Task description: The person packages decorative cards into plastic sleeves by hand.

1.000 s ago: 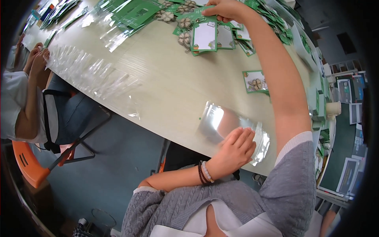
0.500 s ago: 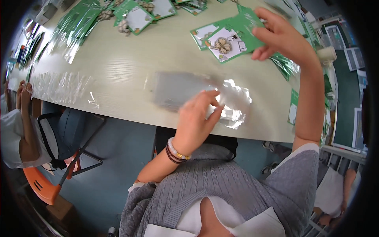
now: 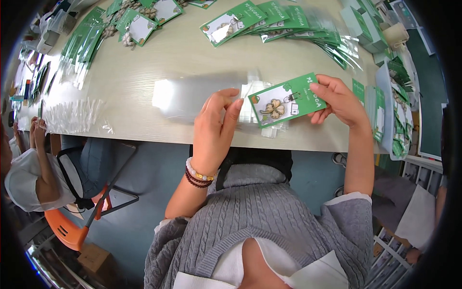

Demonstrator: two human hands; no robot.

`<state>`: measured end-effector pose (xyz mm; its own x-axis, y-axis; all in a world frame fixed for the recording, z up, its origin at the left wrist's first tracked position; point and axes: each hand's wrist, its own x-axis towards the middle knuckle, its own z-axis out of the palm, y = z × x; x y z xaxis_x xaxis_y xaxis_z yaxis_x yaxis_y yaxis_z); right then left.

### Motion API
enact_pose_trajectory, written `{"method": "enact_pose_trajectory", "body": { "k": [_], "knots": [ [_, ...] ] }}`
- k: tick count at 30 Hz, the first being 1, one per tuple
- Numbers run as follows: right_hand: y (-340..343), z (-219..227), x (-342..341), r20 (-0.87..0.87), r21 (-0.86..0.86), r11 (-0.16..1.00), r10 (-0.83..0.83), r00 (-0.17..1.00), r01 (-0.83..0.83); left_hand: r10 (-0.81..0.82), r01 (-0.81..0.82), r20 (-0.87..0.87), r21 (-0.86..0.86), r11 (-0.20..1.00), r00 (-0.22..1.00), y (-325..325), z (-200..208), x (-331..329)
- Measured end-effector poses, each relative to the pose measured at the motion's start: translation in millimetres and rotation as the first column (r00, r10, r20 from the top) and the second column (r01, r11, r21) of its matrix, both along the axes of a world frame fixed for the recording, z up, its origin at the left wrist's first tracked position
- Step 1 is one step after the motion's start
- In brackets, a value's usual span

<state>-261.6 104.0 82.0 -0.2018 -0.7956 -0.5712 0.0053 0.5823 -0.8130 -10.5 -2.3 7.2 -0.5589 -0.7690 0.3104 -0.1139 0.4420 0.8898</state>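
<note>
My right hand (image 3: pixel 337 98) grips a green-and-white card (image 3: pixel 303 98) by its right end, between thumb and fingers. A clover-shaped charm (image 3: pixel 273 109) with a small dark clasp is fixed on the card. The card is tilted, its left end close to my left fingertips. My left hand (image 3: pixel 215 118) is curled, with thumb and forefinger close together at the edge of a clear plastic bag (image 3: pixel 180 98) on the table. Glare partly hides what lies between those fingertips. More shiny clear plastic (image 3: pixel 274 129) lies under the card.
Bagged green cards (image 3: pixel 269 21) overlap at the back. Cards with charms (image 3: pixel 137 26) and a green stack (image 3: pixel 86 38) sit back left. A filled bin (image 3: pixel 382 96) stands at right. Clear strips (image 3: pixel 72 115) lie left, near another person's hands (image 3: pixel 37 130). An orange chair (image 3: pixel 65 231) stands below.
My right hand has come down and nearer from the back pile, bringing a charm card over the plastic. My left hand has shifted slightly left. The plastic has moved left.
</note>
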Motion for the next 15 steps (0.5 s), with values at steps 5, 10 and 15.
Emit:
{"method": "enact_pose_trajectory", "body": {
  "k": [5, 10, 15],
  "knots": [
    [11.5, 3.6, 7.6, -0.055, -0.137, 0.99, -0.045, 0.997, 0.037, 0.064, -0.058, -0.055, 0.111, 0.992, 0.996, 0.6, 6.0, -2.4],
    [9.0, 5.1, 65.3, -0.006, -0.421, 0.842, -0.375, 0.927, 0.337, 0.086, -0.083, -0.111, 0.036, 0.996, 0.99, -1.9, 0.1, -9.3],
    [12.0, -8.0, 100.0, 0.141, -0.562, 0.723, -0.395, 0.908, 0.402, 0.093, -0.084, -0.131, 0.069, 0.994, 0.987, 0.3, -1.6, -17.2]
  ]
}}
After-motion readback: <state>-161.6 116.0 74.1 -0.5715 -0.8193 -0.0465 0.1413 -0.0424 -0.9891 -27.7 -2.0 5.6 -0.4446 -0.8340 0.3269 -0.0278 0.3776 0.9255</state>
